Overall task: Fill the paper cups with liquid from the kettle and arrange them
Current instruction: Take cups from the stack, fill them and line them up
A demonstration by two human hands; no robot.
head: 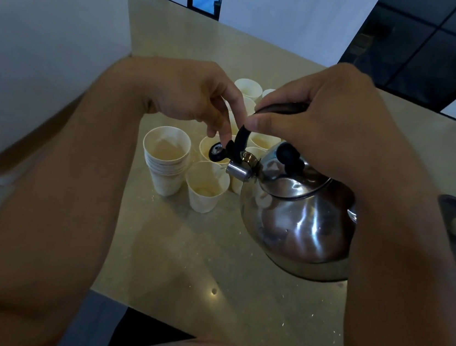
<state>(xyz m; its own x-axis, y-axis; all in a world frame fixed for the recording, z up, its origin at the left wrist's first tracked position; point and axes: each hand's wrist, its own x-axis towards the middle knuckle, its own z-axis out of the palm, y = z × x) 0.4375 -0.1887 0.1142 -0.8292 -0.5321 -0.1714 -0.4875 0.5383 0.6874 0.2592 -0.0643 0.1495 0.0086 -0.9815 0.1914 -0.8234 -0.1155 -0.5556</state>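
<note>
Near the worktop's (pixel 182 253) middle, the right hand (pixel 322 121) grips the kettle (pixel 296 218) by its handle, tilted, spout over a cup (pixel 206 187). The left hand (pixel 190 96) pinches the spout cap lever (pixel 228 145). A cup stack (pixel 165 159) stands just left.

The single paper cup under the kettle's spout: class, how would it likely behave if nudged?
The paper cup looks thin-walled and nearly empty, so probably light and easily slid. Its narrow base suggests it could tip. A firm squeeze would likely crumple it.
</note>
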